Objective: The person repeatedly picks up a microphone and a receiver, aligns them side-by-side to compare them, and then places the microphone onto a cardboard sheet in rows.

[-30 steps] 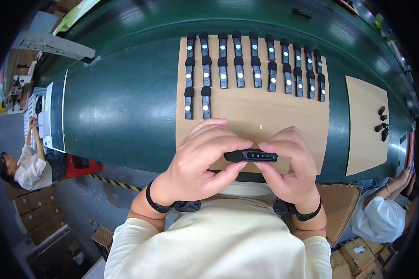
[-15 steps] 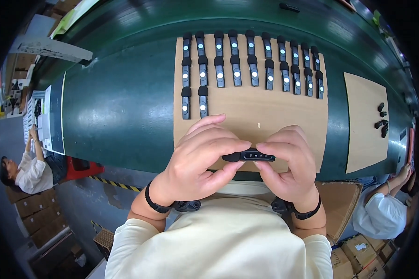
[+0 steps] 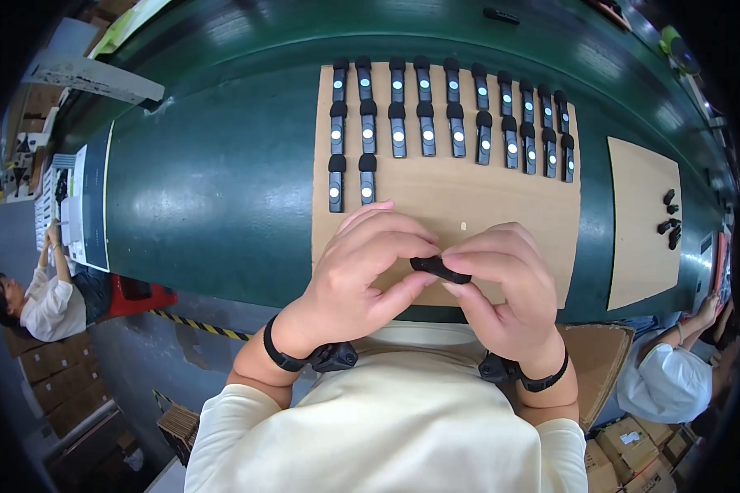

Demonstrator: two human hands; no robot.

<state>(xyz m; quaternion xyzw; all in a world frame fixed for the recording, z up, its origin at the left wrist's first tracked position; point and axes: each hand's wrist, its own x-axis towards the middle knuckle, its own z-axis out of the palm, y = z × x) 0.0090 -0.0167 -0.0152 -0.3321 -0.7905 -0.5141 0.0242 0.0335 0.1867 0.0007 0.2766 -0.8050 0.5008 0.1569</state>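
My left hand (image 3: 370, 263) and my right hand (image 3: 501, 287) meet over the near edge of a tan cardboard sheet (image 3: 469, 205). Between their fingertips they pinch one small black oblong device (image 3: 440, 269); most of it is hidden by my fingers. Farther out on the sheet lie several black oblong devices (image 3: 427, 123) in rows, each with a pale round dot, the leftmost ones (image 3: 349, 177) reaching nearest to my left hand. Both wrists wear a black band.
The sheet lies on a green conveyor belt (image 3: 205, 189). A second tan sheet (image 3: 641, 238) to the right carries a few small black parts (image 3: 668, 220). One seated person (image 3: 37, 300) works at the far left, another (image 3: 674, 378) at the lower right. Cardboard boxes (image 3: 633, 444) stand below.
The black device is now turned and covered more by my fingers; a second ago it lay lengthwise in plain sight between both hands. My hands have closed in slightly.
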